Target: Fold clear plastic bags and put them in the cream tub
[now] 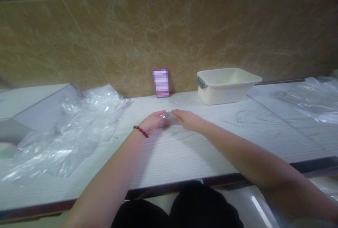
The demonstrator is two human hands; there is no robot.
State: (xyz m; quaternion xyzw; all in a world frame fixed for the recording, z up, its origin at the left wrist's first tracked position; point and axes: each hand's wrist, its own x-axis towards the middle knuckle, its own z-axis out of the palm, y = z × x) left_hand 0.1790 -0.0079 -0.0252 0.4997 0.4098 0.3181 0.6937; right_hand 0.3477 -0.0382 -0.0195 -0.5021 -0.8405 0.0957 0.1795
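Observation:
Both hands meet over the middle of the white wood-grain table (pixel 169 157). Between them is a small clear plastic bag (pixel 167 118), crumpled and shiny; whether anything is inside it I cannot make out. My left hand (pixel 153 121), with a red bead bracelet (pixel 141 131) at the wrist, is closed on the bag's left side. My right hand (pixel 186 118) is closed at its right edge, thumb and fingers together, the fingertips partly hidden.
A pile of clear plastic bags (pixel 92 115) spreads over the left side, beside a white box (pixel 44 105). Against the tiled wall (pixel 169 38) lean a phone (pixel 161 83) and, further right, stands a cream plastic bin (pixel 221 92). More clear plastic (pixel 314 97) lies far right.

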